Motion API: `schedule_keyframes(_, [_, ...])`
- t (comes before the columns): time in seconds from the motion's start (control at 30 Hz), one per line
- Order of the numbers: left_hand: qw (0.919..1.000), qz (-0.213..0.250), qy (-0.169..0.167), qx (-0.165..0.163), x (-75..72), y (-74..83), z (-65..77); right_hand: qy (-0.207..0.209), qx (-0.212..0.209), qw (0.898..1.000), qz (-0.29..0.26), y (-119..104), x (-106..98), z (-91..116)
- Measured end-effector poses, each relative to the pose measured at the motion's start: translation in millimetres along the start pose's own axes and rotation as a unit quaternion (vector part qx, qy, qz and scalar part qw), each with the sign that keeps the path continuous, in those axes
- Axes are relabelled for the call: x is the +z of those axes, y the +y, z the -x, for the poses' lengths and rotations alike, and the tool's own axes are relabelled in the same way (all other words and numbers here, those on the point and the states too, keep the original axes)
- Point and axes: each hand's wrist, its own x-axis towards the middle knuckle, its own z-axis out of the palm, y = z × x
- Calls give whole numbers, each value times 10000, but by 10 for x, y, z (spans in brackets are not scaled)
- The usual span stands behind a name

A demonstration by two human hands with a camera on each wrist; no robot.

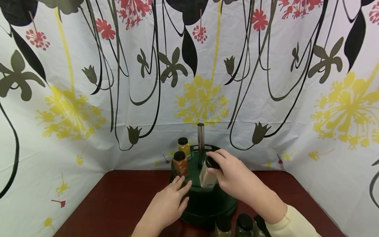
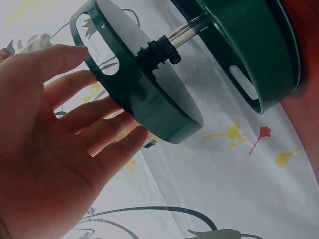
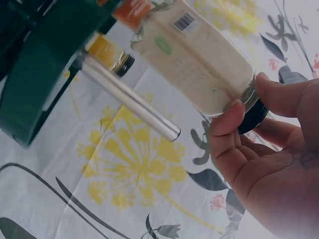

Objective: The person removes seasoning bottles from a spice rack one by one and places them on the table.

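Observation:
My right hand [image 1: 237, 174] grips a glass spice jar [image 3: 199, 59] of pale beige powder by its black lid, fingers and thumb round the lid. The jar is slightly tilted, low over the upper tier [image 1: 193, 168] of a dark green two-tier rack, right of its metal post [image 1: 201, 141]. At the near left of that tier is my left hand [image 1: 167, 205]; its extended fingertips rest at the outer rim [image 2: 169, 119]. An orange-brown spice jar [image 1: 181, 168] and a yellow one [image 1: 185, 150] stand on the tier's left side.
Several black-lidded jars [image 1: 244, 223] stand at the front right, partly cut off by the frame. The lower tier [image 1: 207, 214] sits on a dark red table [image 1: 124, 197]. A flower-printed curtain [image 1: 142, 112] hangs behind and at both sides.

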Motion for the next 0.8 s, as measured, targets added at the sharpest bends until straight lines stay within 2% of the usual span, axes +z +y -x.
schedule_keyframes(0.1, [10000, 30, -19, -5, 3, -1, 1, 49, -130, 9998, -158, -46, 43, 124])
schedule_keyframes(0.23, [10000, 33, -22, -6, -3, 0, 3, -129, -122, 9990, -415, -99, 120, 271])
schedule_keyframes(0.43, [10000, 70, -21, -18, -15, 4, 6, -838, -73, 9913, -1009, -112, 297, 435])
schedule_keyframes(0.53, [9999, 102, -40, -47, -13, 2, 6, -1207, -80, 9861, -1137, -90, 417, 488])
schedule_keyframes(0.63, [9998, 165, -50, -79, -10, -3, 11, -1482, -235, 9833, -1032, -58, 556, 514])
schedule_keyframes(0.8, [9998, 168, -64, -88, -5, -13, 13, -1647, -517, 9843, -359, -27, 802, 547])
